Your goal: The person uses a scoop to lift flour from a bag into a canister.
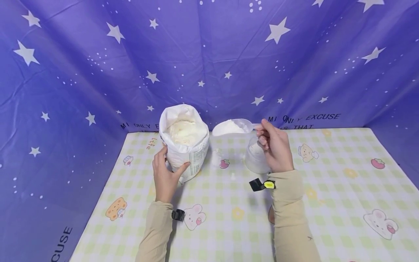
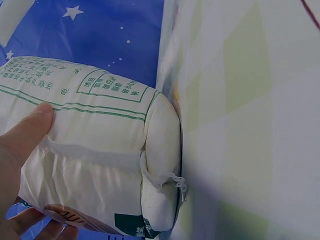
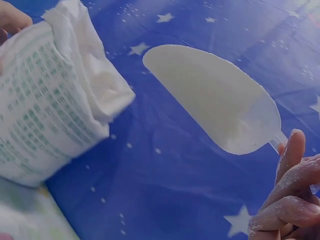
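Note:
An open white flour bag [image 1: 193, 156] with green print stands upright at the back left of the table, off-white powder [image 1: 183, 133] showing inside its mouth. My left hand [image 1: 167, 174] grips the bag's near side, thumb on the printed front and fingers round the left, as the left wrist view also shows. A translucent scoop [image 1: 247, 125] loaded with white powder [image 3: 220, 100] is held level in the air by my right hand [image 1: 276, 147], which grips its handle. Powder dusts the right fingers [image 3: 287, 202]. Below and partly behind that hand stands a clear plastic cup [image 1: 254, 165] with white powder in it.
A checked tablecloth [image 1: 226, 233] with cartoon prints covers the table. Small white spots of spilled powder [image 1: 233, 176] lie between bag and cup. A blue star-patterned curtain [image 1: 203, 47] hangs right behind the table's far edge and along the sides.

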Demonstrator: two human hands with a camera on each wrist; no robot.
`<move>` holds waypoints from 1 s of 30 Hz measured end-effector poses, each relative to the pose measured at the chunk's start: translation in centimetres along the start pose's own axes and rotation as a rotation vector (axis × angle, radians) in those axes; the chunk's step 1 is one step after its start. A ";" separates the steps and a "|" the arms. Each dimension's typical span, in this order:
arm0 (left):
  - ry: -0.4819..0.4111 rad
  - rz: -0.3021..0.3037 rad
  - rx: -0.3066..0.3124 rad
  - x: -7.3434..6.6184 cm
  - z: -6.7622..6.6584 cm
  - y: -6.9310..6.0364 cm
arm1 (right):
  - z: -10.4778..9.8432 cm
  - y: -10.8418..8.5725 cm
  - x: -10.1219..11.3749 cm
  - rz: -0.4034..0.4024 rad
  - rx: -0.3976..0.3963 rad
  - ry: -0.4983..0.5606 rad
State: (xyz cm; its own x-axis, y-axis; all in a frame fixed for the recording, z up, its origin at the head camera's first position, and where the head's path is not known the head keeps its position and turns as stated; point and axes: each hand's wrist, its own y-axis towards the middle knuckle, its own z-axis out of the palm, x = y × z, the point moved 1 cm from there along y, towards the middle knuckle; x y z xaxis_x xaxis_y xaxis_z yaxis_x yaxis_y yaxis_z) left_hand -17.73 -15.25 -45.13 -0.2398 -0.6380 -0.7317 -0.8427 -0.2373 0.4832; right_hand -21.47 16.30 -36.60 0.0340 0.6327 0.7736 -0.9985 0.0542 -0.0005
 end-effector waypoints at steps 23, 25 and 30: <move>0.005 0.024 -0.001 -0.1 0.1 0.0 | -6.6 -1.7 4.1 -0.121 -0.054 0.137; 0.008 0.018 0.000 -0.1 0.1 0.0 | -6.9 -1.7 4.3 -0.133 -0.062 0.116; 0.014 0.007 0.003 0.1 0.1 -0.1 | -7.8 -1.9 4.6 -0.164 -0.088 0.072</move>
State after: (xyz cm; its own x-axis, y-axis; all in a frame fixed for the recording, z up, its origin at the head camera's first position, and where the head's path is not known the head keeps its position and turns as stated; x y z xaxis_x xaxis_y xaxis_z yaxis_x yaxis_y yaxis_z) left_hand -17.73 -15.23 -45.25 -0.2387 -0.6498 -0.7216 -0.8426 -0.2307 0.4866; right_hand -19.12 25.12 -37.93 0.2017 0.6632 0.7207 -0.9720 0.2260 0.0640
